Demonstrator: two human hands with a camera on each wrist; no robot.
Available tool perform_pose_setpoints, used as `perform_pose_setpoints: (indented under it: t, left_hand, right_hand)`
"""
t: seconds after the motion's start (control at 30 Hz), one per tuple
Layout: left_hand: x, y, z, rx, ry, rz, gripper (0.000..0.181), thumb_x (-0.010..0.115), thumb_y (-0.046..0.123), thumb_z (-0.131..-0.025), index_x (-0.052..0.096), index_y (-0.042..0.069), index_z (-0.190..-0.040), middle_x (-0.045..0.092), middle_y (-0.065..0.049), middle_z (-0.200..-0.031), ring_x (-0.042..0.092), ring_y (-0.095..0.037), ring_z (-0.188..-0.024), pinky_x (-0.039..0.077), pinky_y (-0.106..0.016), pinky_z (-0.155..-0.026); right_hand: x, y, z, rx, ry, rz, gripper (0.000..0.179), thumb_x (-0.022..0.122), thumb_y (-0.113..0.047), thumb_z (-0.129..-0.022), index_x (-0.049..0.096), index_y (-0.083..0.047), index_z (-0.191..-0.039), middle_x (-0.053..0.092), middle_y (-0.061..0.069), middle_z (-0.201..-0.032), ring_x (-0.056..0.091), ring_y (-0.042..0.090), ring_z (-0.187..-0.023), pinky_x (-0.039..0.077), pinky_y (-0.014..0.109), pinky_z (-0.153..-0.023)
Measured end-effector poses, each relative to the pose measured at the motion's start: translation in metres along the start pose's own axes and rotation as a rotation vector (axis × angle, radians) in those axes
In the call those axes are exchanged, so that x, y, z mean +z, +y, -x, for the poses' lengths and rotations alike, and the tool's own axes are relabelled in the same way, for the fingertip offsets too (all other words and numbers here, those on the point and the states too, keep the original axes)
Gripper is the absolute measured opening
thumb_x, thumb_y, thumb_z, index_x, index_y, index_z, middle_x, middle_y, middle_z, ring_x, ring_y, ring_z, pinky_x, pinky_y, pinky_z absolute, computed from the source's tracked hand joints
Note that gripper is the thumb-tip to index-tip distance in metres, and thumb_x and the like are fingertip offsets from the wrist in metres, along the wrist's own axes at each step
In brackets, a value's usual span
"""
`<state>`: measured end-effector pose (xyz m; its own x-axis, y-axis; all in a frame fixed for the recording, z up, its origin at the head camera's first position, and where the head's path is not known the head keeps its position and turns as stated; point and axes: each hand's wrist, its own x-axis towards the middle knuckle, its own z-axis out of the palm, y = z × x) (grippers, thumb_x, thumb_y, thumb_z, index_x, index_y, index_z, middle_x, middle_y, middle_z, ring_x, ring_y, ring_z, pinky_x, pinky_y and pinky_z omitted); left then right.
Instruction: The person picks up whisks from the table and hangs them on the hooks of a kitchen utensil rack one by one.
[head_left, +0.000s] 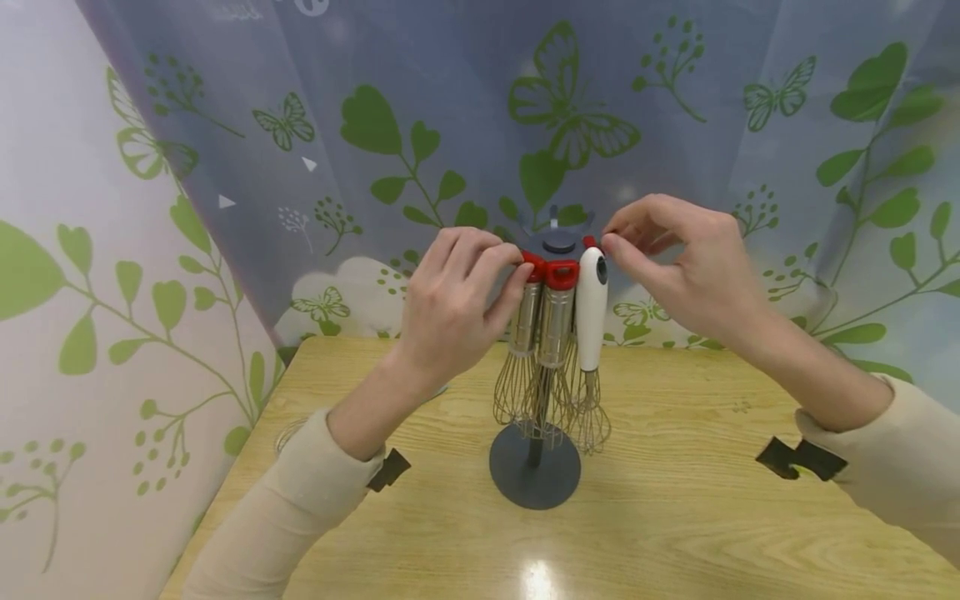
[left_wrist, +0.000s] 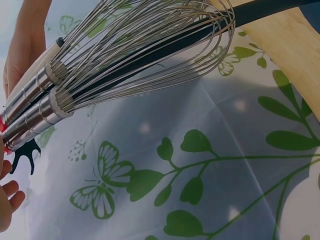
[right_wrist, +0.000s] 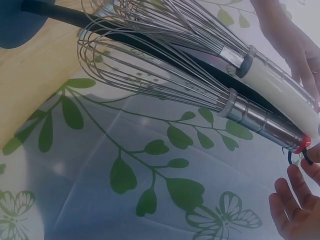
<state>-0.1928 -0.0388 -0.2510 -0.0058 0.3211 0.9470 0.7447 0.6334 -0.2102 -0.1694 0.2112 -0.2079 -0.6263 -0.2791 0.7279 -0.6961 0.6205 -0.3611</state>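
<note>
Several whisks hang around a dark stand. At its left my left hand pinches the red end of a steel-handled whisk. Another steel-handled whisk with a red loop faces me in the middle. To the right hangs a white-handled whisk. Behind that one, my right hand pinches the red tip of a further steel-handled whisk, its other fingers held loosely apart. Dark hooks of the stand show by the red ends in the left wrist view.
The stand's round foot rests on a wooden table. A curtain printed with green leaves and butterflies hangs behind, and a similar sheet covers the left side. A thin wire object lies partly hidden by the left sleeve.
</note>
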Motion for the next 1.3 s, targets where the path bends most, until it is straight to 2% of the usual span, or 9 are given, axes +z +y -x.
perform_pose_setpoints:
  t: [0.33, 0.6, 0.73, 1.0, 1.3]
  left_hand:
    - [-0.002, -0.002, 0.003, 0.003, 0.018, 0.011, 0.013, 0.076, 0.013, -0.094, 0.071, 0.002, -0.098, 0.069, -0.012, -0.089, 0.063, -0.031, -0.088, 0.059, -0.038, -0.080]
    - [-0.007, -0.012, 0.018, -0.028, -0.011, 0.009, 0.018, 0.080, 0.015, -0.089, 0.071, 0.001, -0.098, 0.070, -0.014, -0.091, 0.064, -0.032, -0.089, 0.060, -0.040, -0.081]
    - [-0.010, -0.020, 0.031, -0.044, -0.052, -0.016, 0.021, 0.082, 0.014, -0.087, 0.071, 0.001, -0.099, 0.071, -0.015, -0.092, 0.064, -0.033, -0.089, 0.060, -0.041, -0.081]
    - [-0.017, -0.038, 0.059, -0.088, -0.157, -0.038, 0.019, 0.079, 0.016, -0.092, 0.071, 0.001, -0.099, 0.071, -0.016, -0.092, 0.065, -0.035, -0.087, 0.060, -0.043, -0.077]
    - [-0.023, -0.057, 0.086, -0.114, -0.305, -0.051, 0.020, 0.078, 0.018, -0.093, 0.071, 0.001, -0.101, 0.070, -0.014, -0.090, 0.064, -0.032, -0.083, 0.058, -0.041, -0.072]
  right_hand:
    - [-0.001, 0.001, 0.001, 0.025, 0.004, -0.018, 0.008, 0.075, -0.007, -0.096, 0.078, -0.008, -0.103, 0.077, 0.006, -0.089, 0.060, -0.012, -0.080, 0.049, 0.006, -0.075]
    - [-0.002, 0.001, 0.001, 0.049, -0.006, -0.014, 0.009, 0.076, -0.008, -0.096, 0.078, -0.010, -0.104, 0.076, 0.005, -0.090, 0.061, -0.012, -0.080, 0.049, 0.006, -0.073]
    - [-0.002, 0.000, 0.001, 0.054, -0.009, -0.013, 0.009, 0.076, -0.009, -0.096, 0.079, -0.011, -0.105, 0.076, 0.004, -0.090, 0.061, -0.011, -0.081, 0.049, 0.006, -0.073]
    - [-0.002, 0.000, 0.001, 0.040, -0.004, -0.014, 0.011, 0.076, -0.008, -0.095, 0.079, -0.011, -0.105, 0.076, 0.004, -0.091, 0.060, -0.011, -0.082, 0.048, 0.006, -0.074]
    - [-0.001, 0.000, 0.001, 0.023, 0.008, -0.013, 0.010, 0.077, -0.006, -0.095, 0.079, -0.010, -0.104, 0.075, 0.004, -0.090, 0.060, -0.011, -0.081, 0.048, 0.005, -0.074]
